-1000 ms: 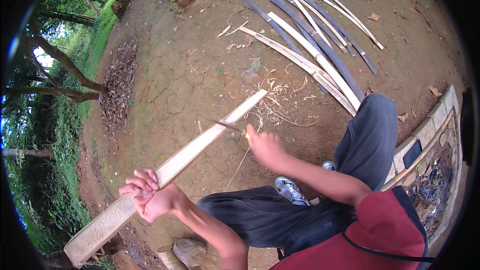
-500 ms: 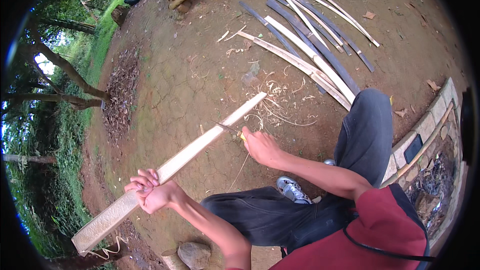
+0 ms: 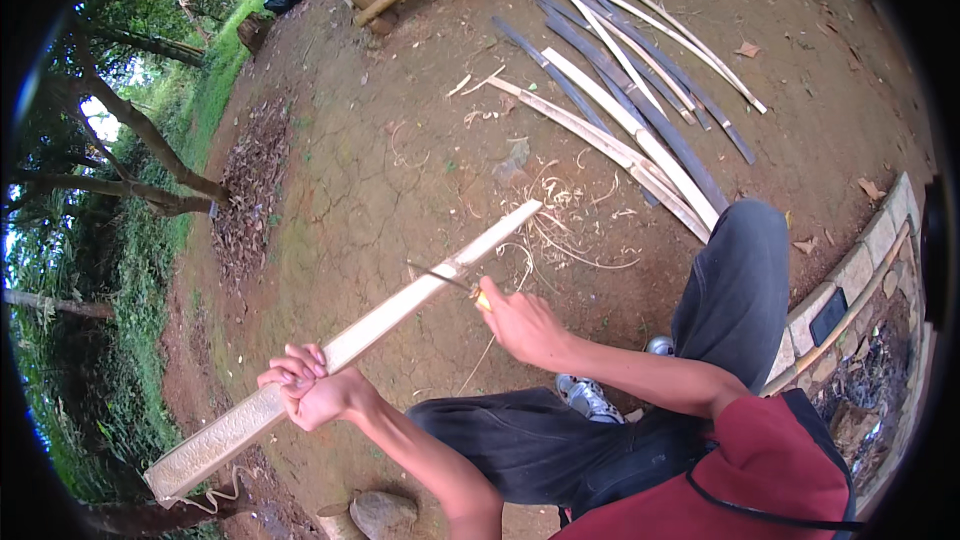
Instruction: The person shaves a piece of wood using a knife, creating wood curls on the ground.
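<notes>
A long pale bamboo strip (image 3: 385, 316) runs slantwise from the lower left to the middle of the view, its far end down by the shavings on the ground. My left hand (image 3: 312, 386) is wrapped round it below its middle. In my right hand (image 3: 522, 324) is a knife (image 3: 446, 277), gripped by its yellowish handle. The thin dark blade lies across the strip, between my left hand and the strip's far end. A curled shaving hangs at the strip's near end.
Several pale and dark bamboo strips (image 3: 640, 110) lie on the earth at the upper right. Curly shavings (image 3: 562, 222) are scattered beyond the strip's end. A stone-edged fire pit (image 3: 858, 410) with a phone (image 3: 829, 317) on its rim is at right. Trees and leaf litter stand left.
The blade has slid a little along the strip toward my left hand, and more of it shows past the strip. My left hand keeps its grip; the whole view has shifted slightly.
</notes>
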Available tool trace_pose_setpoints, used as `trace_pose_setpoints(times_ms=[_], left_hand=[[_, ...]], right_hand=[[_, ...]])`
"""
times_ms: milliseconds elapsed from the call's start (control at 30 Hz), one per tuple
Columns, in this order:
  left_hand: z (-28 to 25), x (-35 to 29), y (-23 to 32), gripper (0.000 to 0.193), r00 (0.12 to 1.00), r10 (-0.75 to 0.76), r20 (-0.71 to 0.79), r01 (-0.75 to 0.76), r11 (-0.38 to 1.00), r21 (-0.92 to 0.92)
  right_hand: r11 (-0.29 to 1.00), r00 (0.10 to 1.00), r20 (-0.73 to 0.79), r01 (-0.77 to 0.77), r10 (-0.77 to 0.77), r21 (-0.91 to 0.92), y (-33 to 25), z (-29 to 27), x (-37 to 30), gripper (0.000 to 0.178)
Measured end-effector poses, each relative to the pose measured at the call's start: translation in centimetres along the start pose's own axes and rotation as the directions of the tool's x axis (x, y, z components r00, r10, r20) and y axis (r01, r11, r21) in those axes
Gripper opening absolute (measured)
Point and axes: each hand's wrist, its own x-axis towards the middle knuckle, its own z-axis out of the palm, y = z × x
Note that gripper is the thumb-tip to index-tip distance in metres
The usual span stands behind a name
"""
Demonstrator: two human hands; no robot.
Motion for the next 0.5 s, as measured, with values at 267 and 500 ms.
trace_pose_setpoints(times_ms=[267,500], left_hand=[[0.5,-0.6,-0.1,0.013,0.998,0.004,-0.056,-0.001,0.999,0.046],[-0.3,-0.4,0.1,0.012,0.999,-0.026,0.023,0.025,1.000,0.013]], right_hand=[[0.989,0.994,-0.059,-0.099,0.093,-0.114,5.4,3.3,1.1,0.018],[0.986,0.984,0.100,-0.139,0.148,-0.094,0.6,1.6,-0.2,0.020]])
